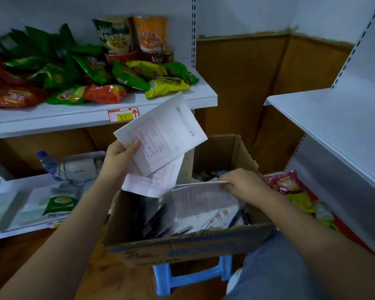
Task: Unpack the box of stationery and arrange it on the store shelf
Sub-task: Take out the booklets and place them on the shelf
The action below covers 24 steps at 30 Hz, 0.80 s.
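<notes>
An open cardboard box [182,245] stands on a blue plastic stool [191,276] in front of me. Inside lie white printed pads, dark pens and other small stationery. My left hand [119,156] holds up two white printed pads [160,137] above the box's left side, thumb on top. My right hand [240,182] pinches the top edge of another thin white pad [201,198] that stands in the box. An empty white shelf [333,118] is on the right.
The upper left shelf [95,113] carries snack bags and noodle cups. The lower left shelf [30,228] has a water bottle, tissue packs and boxes. Snack packets [288,182] lie low on the right. My knee in grey cloth [290,267] is beside the stool.
</notes>
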Motion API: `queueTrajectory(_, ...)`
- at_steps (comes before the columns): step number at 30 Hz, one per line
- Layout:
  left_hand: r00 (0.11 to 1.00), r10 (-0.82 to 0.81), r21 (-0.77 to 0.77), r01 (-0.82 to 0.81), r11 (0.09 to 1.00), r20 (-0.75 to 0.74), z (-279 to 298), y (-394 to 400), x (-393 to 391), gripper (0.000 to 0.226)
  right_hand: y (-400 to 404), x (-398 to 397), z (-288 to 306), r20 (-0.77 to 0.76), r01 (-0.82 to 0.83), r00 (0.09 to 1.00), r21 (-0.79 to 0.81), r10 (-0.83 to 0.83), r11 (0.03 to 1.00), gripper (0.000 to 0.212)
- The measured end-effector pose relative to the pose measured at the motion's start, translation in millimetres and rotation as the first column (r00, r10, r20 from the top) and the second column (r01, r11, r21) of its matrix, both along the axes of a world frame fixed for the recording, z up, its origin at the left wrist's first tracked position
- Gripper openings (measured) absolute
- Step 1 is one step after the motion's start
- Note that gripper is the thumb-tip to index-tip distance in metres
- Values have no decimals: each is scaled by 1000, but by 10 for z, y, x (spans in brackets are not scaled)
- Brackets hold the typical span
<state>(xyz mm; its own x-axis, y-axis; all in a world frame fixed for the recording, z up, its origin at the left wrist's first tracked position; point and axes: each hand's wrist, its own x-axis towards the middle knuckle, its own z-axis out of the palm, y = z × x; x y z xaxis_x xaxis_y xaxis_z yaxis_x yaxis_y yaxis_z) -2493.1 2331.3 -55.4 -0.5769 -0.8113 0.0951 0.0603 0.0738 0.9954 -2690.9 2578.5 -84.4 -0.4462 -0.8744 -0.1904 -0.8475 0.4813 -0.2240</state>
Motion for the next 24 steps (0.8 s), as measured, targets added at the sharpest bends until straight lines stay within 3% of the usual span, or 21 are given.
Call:
queueTrajectory(8,982,140,45,-135,990,-128,287,90,36,16,307,-43,400,16,182,983,-269,-184,946,32)
queueTrajectory(13,958,207,98,-191,977,-197,490,196,-55,21,711,-61,670,226,352,936,-553,-271,755,28)
queueTrajectory(16,944,221,93,-204,975,-245,670,331,-149,28,970,-35,800,336,470,882,-582,-330,664,29)
queueTrajectory(21,925,236,109,-213,971,-297,890,625,-221,19,1263,52,863,402,543,839,-569,-367,617,31)
queueTrajectory(24,917,249,175,-202,964,-312,983,792,-247,28,1343,121,907,476,613,790,-614,-386,497,25)
